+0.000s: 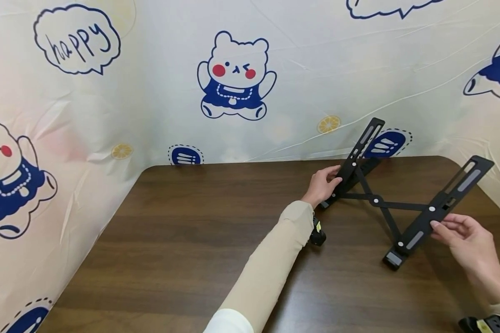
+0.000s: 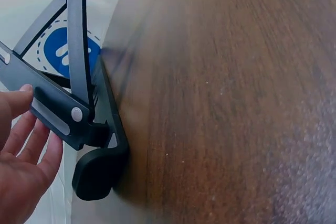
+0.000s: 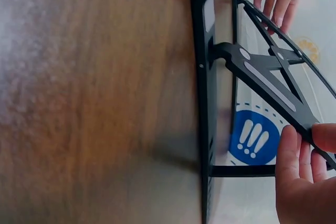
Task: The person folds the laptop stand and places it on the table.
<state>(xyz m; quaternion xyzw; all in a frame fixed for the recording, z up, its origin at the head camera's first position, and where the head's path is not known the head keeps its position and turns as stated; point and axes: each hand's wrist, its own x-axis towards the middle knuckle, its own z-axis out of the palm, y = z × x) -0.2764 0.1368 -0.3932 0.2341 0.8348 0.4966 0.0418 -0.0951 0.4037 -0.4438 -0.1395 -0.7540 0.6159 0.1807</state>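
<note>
One wood-grain table (image 1: 171,240) spread beneath both hands, and between them stood a black folding laptop stand (image 1: 376,200), opened into an X, to the right of the left hand (image 1: 322,185) and to the left of the right hand (image 1: 468,240). Each hand was clamped on its own side, thumb above and fingers beneath: the left on the left rail (image 1: 345,173), close to its lipped end, the right around the middle of the right rail (image 1: 422,226). Neither was nearer, since both touched it. The long axis of each rail ran from low beside the hand, on the person's side, up and away toward the far right, slotted ends raised. Two crossed struts (image 1: 402,206) spanned the gap between the hands, and grey strips (image 1: 414,240) lined the rails.
</note>
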